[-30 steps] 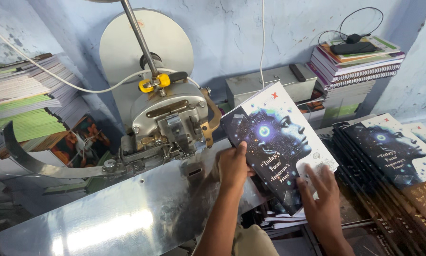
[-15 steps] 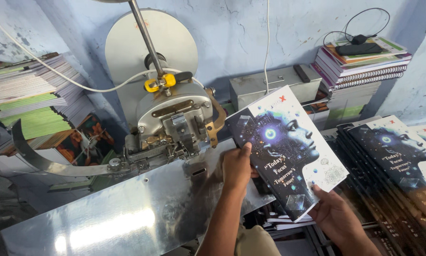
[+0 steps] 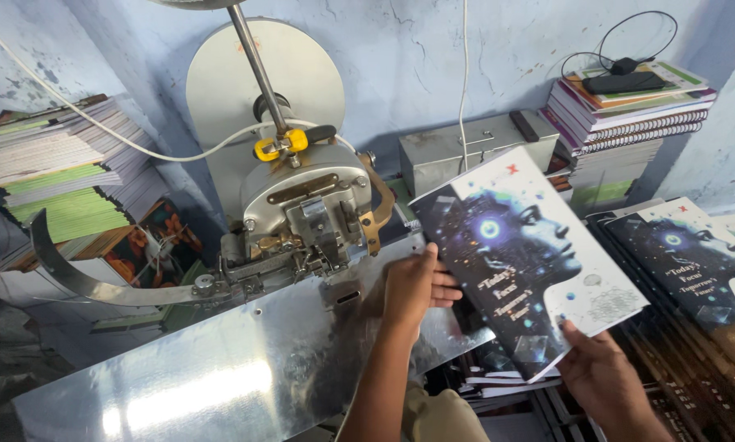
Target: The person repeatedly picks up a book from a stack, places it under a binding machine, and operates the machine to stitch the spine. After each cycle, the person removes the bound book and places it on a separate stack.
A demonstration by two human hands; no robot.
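Left hand clamped on the spine edge of a dark-covered booklet, at nine o'clock of it. Right hand gripping its lower corner, at five o'clock, fingers curled under. Booklet held tilted between both, just right of the metal stitching machine, above its shiny steel table.

Between our fingers we see a booklet of paper with a glossy printed cover, dark and smooth, pale at its outer edge; just left of the fingers the table is bare sheet metal, shiny and finely scuffed; beyond the fingers the stitching machine is dull grey metal with a yellow plastic clip; the wall behind is rough, cracked blue plaster.
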